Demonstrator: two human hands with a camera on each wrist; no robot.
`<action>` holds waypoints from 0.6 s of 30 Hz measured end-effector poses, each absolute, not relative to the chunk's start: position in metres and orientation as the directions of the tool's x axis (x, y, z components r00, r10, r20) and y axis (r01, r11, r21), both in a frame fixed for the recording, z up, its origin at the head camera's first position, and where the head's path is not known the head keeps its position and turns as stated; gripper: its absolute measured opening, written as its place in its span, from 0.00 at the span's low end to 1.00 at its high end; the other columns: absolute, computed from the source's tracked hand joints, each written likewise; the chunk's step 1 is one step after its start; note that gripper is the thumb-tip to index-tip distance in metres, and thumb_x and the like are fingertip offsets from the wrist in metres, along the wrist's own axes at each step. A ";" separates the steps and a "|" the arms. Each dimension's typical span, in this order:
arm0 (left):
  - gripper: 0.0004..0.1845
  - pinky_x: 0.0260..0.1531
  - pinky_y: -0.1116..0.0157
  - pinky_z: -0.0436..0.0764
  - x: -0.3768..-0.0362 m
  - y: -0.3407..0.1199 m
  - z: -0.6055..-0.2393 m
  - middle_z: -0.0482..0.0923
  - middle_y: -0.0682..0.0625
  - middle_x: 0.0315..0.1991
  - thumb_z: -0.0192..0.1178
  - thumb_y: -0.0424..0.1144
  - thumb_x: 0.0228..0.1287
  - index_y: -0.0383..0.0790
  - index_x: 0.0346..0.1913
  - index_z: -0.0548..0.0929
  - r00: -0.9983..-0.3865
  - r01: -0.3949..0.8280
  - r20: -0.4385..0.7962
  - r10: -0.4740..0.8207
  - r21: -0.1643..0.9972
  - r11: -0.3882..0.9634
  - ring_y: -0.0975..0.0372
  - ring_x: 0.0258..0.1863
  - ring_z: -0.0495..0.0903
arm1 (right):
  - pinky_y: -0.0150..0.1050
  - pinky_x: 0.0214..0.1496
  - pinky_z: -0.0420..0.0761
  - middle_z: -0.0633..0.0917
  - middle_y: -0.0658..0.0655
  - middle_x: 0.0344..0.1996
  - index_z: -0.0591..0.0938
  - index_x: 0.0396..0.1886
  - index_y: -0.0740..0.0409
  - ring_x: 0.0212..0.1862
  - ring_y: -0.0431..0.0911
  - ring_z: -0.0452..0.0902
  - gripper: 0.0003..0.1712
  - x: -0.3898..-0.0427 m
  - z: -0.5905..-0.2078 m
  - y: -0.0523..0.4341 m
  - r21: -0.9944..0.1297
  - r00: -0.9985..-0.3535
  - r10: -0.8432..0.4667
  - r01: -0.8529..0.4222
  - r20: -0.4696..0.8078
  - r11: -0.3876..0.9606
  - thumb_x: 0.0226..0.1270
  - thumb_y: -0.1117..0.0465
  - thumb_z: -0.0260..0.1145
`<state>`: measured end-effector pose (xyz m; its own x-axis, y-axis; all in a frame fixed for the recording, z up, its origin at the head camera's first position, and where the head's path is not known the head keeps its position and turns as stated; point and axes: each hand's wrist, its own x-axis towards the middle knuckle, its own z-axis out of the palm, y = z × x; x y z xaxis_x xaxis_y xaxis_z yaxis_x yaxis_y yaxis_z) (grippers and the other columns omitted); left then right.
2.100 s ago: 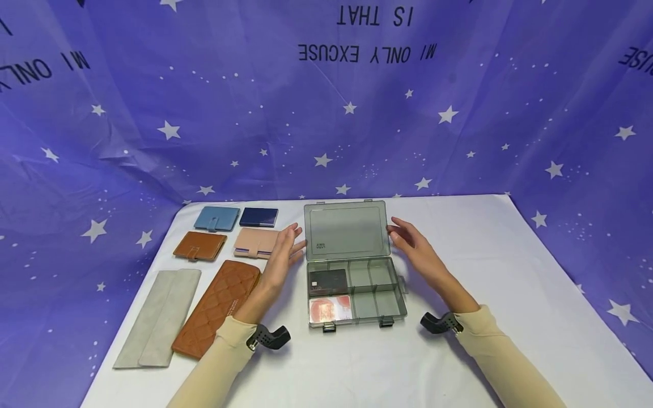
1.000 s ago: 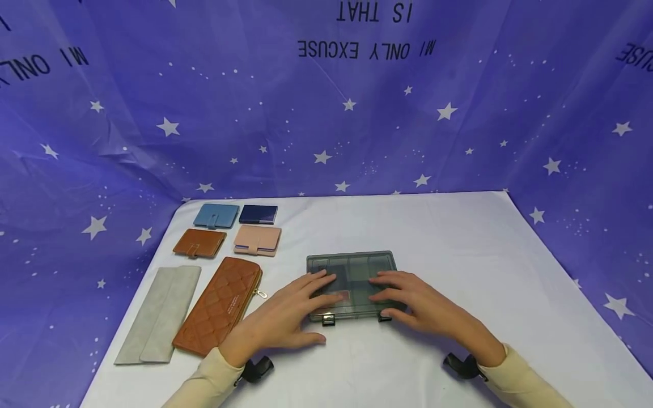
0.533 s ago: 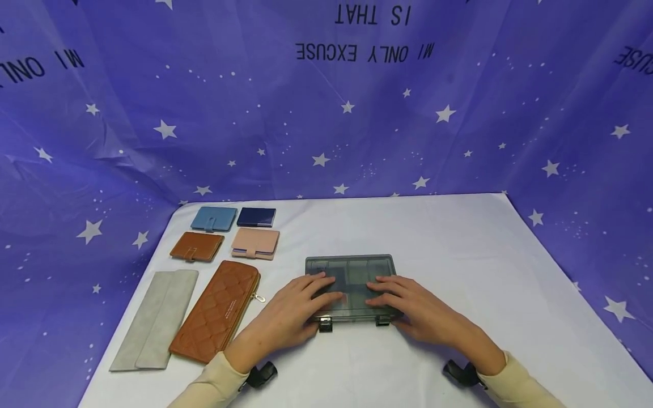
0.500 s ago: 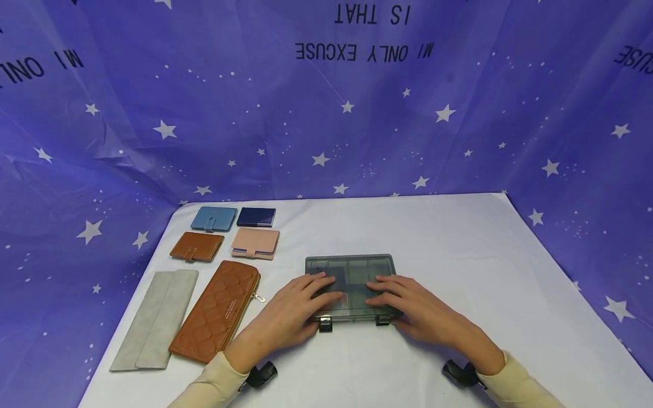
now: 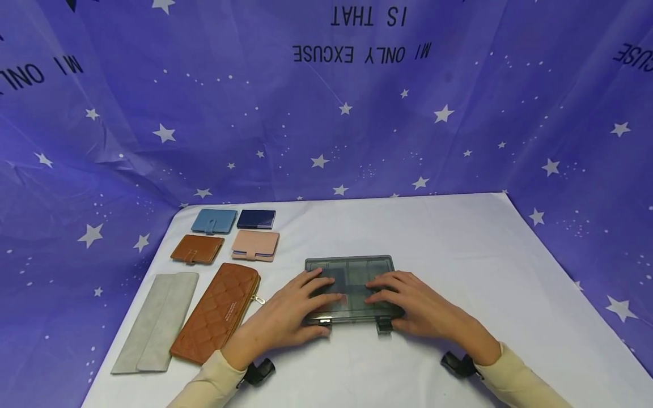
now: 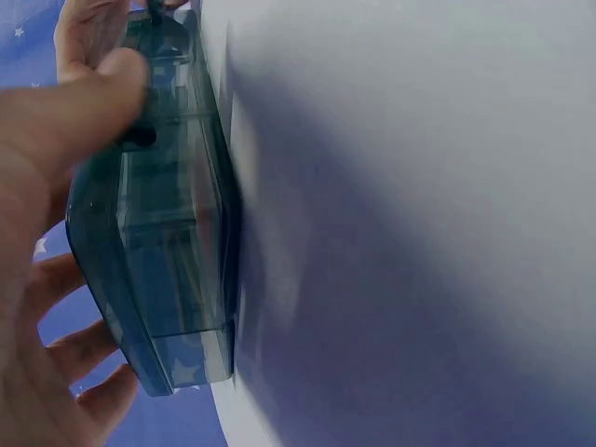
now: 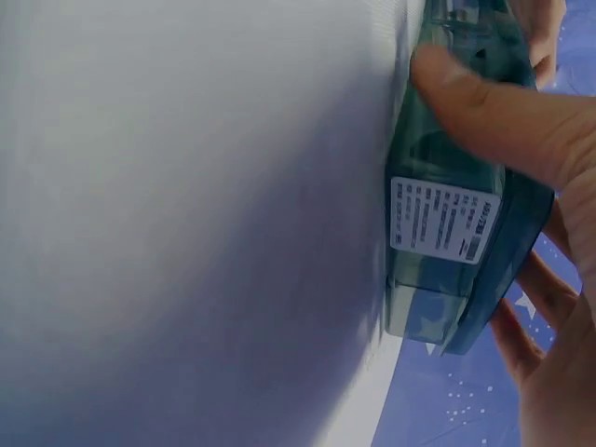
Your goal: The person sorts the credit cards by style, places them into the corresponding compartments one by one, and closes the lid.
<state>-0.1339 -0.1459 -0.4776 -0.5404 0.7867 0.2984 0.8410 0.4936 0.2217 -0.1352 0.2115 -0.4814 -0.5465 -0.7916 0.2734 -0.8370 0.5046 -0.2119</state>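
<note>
White table point(image 5: 459, 249), starry purple backdrop; our smoky plastic organiser box point(image 5: 350, 271) lies lid-down near front edge. Left hand point(image 5: 285, 317), right hand point(image 5: 423, 309) spread flat on lid, thumbs at front clasps. We judge box light, rigid, slick; grip short ends

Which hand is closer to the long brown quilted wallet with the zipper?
Left. The left hand rests on the near left part of the grey translucent plastic box, just beside the long brown quilted wallet. The right hand rests on the box's right part, farther away.
</note>
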 end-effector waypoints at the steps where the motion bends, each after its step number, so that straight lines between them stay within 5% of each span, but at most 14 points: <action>1: 0.38 0.76 0.41 0.66 -0.134 -0.146 -0.477 0.71 0.46 0.78 0.74 0.62 0.66 0.58 0.77 0.78 -0.540 0.841 0.301 0.786 0.235 0.488 0.40 0.81 0.63 | 0.60 0.70 0.72 0.76 0.46 0.74 0.81 0.70 0.34 0.74 0.52 0.70 0.43 -0.136 -0.481 0.212 -0.222 -0.541 -0.793 -0.840 0.281 0.494 0.53 0.50 0.89; 5: 0.35 0.75 0.39 0.66 -0.136 -0.147 -0.477 0.72 0.45 0.77 0.72 0.61 0.69 0.58 0.76 0.78 -0.531 0.846 0.316 0.786 0.248 0.472 0.40 0.79 0.65 | 0.61 0.71 0.70 0.78 0.46 0.73 0.83 0.68 0.35 0.73 0.51 0.71 0.42 -0.140 -0.479 0.213 -0.263 -0.531 -0.794 -0.844 0.296 0.467 0.52 0.39 0.87; 18: 0.30 0.73 0.40 0.70 -0.136 -0.144 -0.483 0.76 0.45 0.73 0.71 0.57 0.71 0.58 0.73 0.81 -0.514 0.858 0.377 0.771 0.204 0.472 0.40 0.77 0.69 | 0.72 0.75 0.62 0.70 0.54 0.80 0.81 0.72 0.38 0.82 0.62 0.59 0.44 -0.149 -0.476 0.218 -0.356 -0.573 -0.782 -0.803 0.246 0.477 0.56 0.35 0.83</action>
<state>-0.1363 -0.1439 -0.4826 -0.5137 0.7706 0.3773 0.8577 0.4717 0.2044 -0.1495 0.2182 -0.4760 -0.5732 -0.7816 0.2459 -0.8034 0.4772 -0.3560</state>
